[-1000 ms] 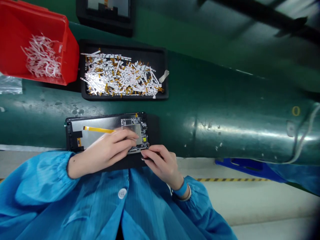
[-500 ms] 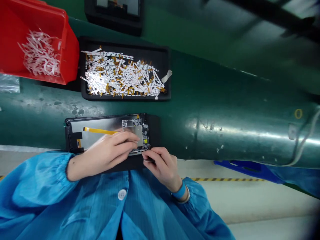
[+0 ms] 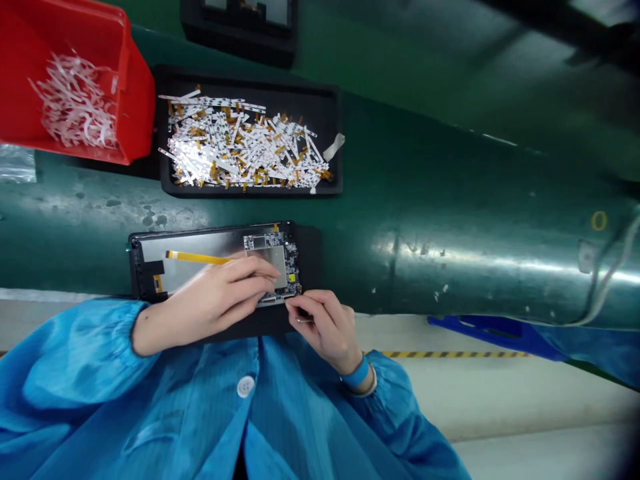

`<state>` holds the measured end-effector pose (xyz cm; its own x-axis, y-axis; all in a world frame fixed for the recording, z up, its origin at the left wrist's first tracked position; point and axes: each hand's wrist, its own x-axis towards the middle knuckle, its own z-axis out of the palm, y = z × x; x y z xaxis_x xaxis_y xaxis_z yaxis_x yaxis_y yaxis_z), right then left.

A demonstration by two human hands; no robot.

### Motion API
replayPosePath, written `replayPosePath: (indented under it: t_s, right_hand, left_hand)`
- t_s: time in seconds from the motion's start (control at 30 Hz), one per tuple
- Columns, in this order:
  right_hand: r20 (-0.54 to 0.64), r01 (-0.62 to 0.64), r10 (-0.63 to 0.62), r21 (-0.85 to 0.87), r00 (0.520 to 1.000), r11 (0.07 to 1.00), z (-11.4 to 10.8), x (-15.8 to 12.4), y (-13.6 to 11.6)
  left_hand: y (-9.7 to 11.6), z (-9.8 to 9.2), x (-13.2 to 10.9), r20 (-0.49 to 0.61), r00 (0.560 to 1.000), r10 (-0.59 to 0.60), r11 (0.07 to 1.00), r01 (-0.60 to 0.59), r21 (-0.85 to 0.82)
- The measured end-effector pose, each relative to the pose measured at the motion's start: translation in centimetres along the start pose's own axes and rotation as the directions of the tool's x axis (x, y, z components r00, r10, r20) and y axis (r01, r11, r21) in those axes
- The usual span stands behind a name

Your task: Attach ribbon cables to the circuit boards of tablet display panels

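Note:
An opened tablet [image 3: 165, 250] lies in front of me, its metal back plate and green-black circuit board [image 3: 291, 253] exposed. My left hand [image 3: 225, 293] rests over the board's left part, fingers stretched out and tips on the board; its thumb is hidden. A yellow flex cable [image 3: 195, 257] runs out from under this hand to the left. At the board's lower right corner, my right hand [image 3: 325, 327] is closed in a pinch. Something thin and shiny shows by its thumb, too small to name.
Beyond the tablet stands a black tray [image 3: 253, 193] heaped with white strips with amber ends. A red bin [image 3: 137, 100] at the upper left holds white, curly strips. Another black tray [image 3: 240, 40] is at the back. A blue plastic object [image 3: 495, 337] juts out at the right edge.
The whole view has shifted slightly. Both hands keep nearly the same places on the tablet, the right one still pinching at the board's corner.

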<state>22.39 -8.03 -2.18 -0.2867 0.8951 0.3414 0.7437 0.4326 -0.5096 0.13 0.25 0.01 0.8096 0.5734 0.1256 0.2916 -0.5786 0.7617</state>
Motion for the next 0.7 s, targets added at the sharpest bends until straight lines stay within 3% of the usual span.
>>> replayPosePath:
  t_s: [0.7]
  right_hand:
    - [0.014,-0.007,0.007,-0.002,1.0,1.0,0.01,0.02,-0.33]
  left_hand:
    - [-0.1,0.06,-0.29,0.026,1.0,-0.01,1.0,0.01,-0.006]
